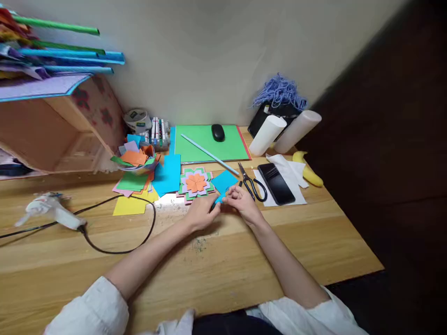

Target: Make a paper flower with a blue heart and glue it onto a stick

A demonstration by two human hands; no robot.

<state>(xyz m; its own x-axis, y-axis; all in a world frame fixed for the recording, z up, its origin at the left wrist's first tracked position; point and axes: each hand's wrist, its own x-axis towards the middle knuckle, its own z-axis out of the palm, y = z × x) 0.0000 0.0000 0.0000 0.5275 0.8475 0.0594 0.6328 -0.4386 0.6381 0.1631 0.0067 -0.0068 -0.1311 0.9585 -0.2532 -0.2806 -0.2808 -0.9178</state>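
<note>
Between my two hands is a small piece of blue paper [220, 198], partly hidden by the fingers. My left hand [203, 211] pinches it from the left, close above the table. The fingers of my right hand [240, 201] are closed on its right side. Just behind my hands lie a layered paper flower [196, 183] in orange, purple, green and pink, and a blue paper square [225, 181]. Black-handled scissors [248, 182] rest right of them, partly beside my right hand. A thin pale blue stick [209, 154] lies slantwise behind.
A hot glue gun [57, 211] with a looping black cable [154, 223] lies at left. Coloured paper sheets [131, 205] and a bowl of scraps [136, 160] stand nearby. At right are a phone [276, 184], a banana [310, 174] and white paper rolls [268, 135]. A mouse [218, 132] sits on a green board [195, 144].
</note>
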